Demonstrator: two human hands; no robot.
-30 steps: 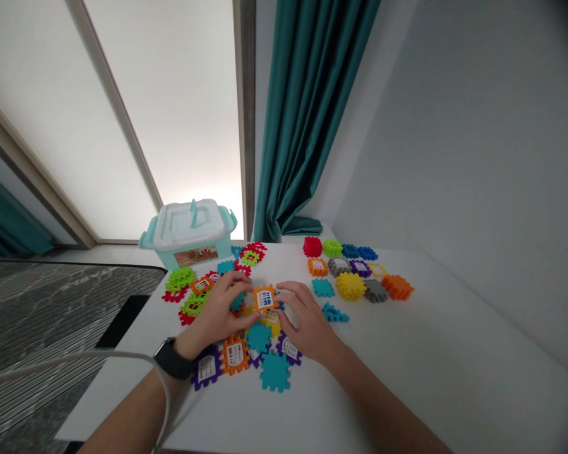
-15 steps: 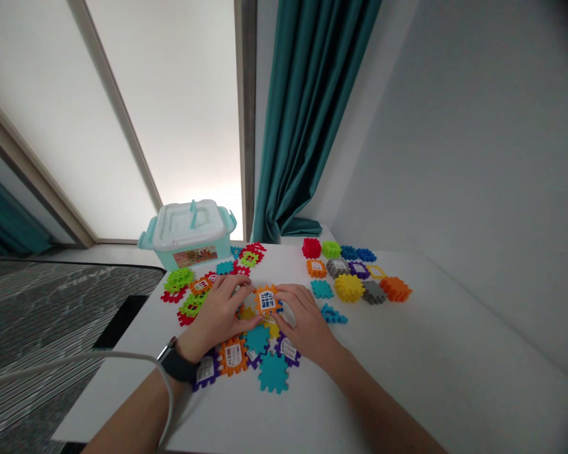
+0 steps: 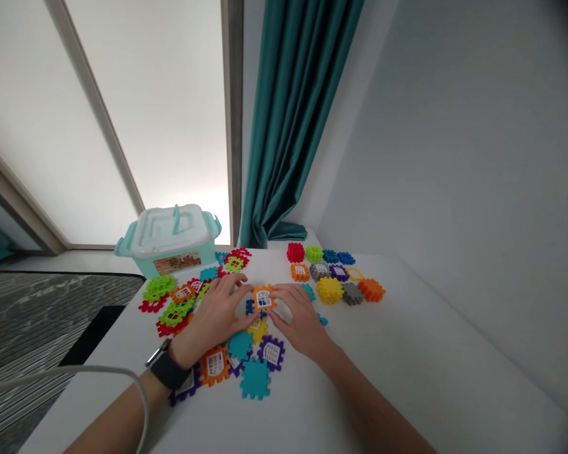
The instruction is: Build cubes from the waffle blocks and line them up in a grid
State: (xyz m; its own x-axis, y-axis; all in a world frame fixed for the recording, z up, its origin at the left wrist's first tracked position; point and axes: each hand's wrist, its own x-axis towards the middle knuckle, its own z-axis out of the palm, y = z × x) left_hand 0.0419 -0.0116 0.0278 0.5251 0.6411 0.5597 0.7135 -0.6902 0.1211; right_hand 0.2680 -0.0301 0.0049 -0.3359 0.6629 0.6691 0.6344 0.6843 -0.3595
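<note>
An orange interlocking tile with a white window grid (image 3: pixel 264 297) is held up over the table, tilted towards me. My right hand (image 3: pixel 297 318) pinches its right side between thumb and fingers. My left hand (image 3: pixel 221 309), with a dark watch on the wrist, curves round the left side, thumb below and forefinger above. A dark blue toothed piece (image 3: pixel 250 306) shows behind and beside the orange tile; whether they are joined is unclear. Below the hands lie a yellow tile (image 3: pixel 258 330), teal tiles (image 3: pixel 255 379), a purple window tile (image 3: pixel 271 352) and another orange window tile (image 3: pixel 215 364).
A lidded turquoise box (image 3: pixel 173 236) stands at the back left. Red and green tiles (image 3: pixel 159 287) lie loosely to the left. Sorted stacks, among them yellow tiles (image 3: pixel 330 291) and orange tiles (image 3: pixel 372 290), sit back right. A pale cable (image 3: pixel 99 370) crosses near my left forearm.
The view has shifted, so the table things appear further left. Both hands stay around the orange tile, and more of the dark blue piece shows on its left.
</note>
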